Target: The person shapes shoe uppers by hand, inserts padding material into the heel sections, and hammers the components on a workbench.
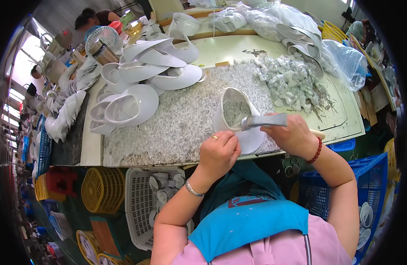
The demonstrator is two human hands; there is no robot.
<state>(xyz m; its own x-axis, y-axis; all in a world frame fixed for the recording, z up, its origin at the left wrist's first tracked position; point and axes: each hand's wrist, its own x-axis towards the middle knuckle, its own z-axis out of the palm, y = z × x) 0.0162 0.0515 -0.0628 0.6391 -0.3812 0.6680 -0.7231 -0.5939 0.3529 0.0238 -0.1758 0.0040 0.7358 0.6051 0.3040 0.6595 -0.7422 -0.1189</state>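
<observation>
Working at the desk's near edge, we pinch one white shoe (237, 118) in our left hand (219, 152) while our right hand (291, 134) grips a metal tool (263, 121) closed-fisted; many shoes (141, 84) lie piled at the far left corner, seemingly waiting.

left hand (219, 151): steadies white shoe upper (235, 120), near slab edge
right hand (293, 134): grips metal tool (264, 121)

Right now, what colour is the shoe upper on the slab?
White shoe upper, showing best in the head view.
</observation>
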